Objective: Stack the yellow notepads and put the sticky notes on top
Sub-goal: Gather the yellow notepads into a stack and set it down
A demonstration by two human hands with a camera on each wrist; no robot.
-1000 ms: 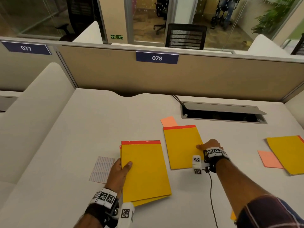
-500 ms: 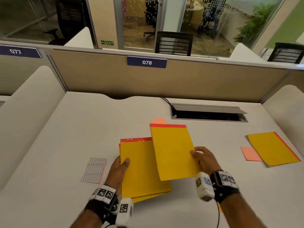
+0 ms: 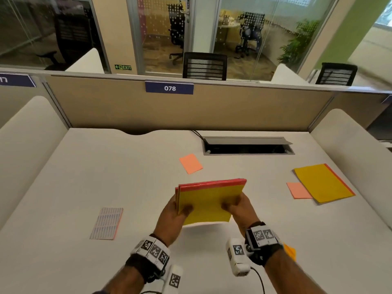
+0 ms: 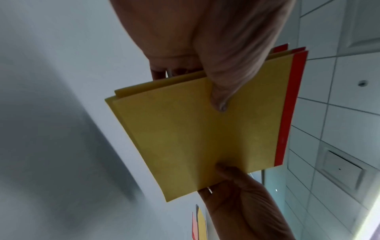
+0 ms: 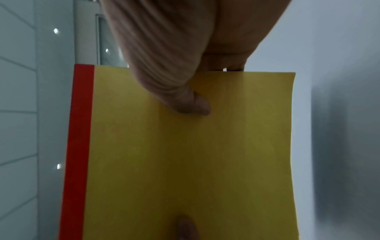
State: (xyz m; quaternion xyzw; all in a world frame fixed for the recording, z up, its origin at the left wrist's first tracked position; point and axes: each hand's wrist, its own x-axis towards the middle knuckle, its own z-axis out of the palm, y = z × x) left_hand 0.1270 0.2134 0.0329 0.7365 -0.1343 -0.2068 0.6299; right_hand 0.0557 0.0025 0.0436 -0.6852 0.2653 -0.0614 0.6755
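Observation:
A stack of yellow notepads (image 3: pixel 210 200) with red top strips is lifted off the desk and tilted toward me. My left hand (image 3: pixel 174 213) grips its left side, thumb on the top cover. My right hand (image 3: pixel 237 209) grips its right side the same way. In the left wrist view the stack (image 4: pixel 195 129) shows several layered pads under my thumb, and the right wrist view shows the top cover (image 5: pixel 185 154). Another yellow notepad (image 3: pixel 322 182) lies at the right with an orange sticky note (image 3: pixel 298 190) beside it. A second orange sticky note (image 3: pixel 191 163) lies beyond the stack.
A white lined label sheet (image 3: pixel 107 223) lies on the desk (image 3: pixel 84 177) at the left. An open cable hatch (image 3: pixel 246 146) sits at the back right, below the beige partition (image 3: pixel 191 111). A yellow-orange scrap (image 3: pixel 289 251) shows by my right wrist.
My right hand brought the second notepad over onto the left pile. Both hands then lifted the gathered stack off the desk and tilted it up.

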